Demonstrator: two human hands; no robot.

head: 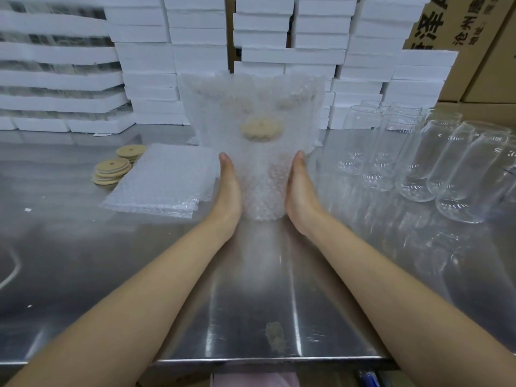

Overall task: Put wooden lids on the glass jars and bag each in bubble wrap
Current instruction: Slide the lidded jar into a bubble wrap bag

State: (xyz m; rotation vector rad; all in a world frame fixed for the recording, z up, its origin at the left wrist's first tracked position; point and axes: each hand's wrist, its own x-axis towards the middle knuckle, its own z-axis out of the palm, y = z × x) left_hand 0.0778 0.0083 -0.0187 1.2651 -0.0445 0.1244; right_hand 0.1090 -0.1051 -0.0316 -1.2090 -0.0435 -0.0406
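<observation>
A bubble wrap bag stands upright at the middle of the steel table, with a glass jar inside it. The jar's wooden lid shows through the wrap. My left hand lies flat against the bag's left side and my right hand against its right side, thumbs up; the fingers behind the bag are hidden. A stack of flat bubble wrap bags lies to the left. Beside it are loose wooden lids with centre holes. Several bare glass jars stand at the right.
Stacks of white foam boxes line the back of the table. Brown cardboard cartons rise at the back right. The table's front edge runs just below my forearms.
</observation>
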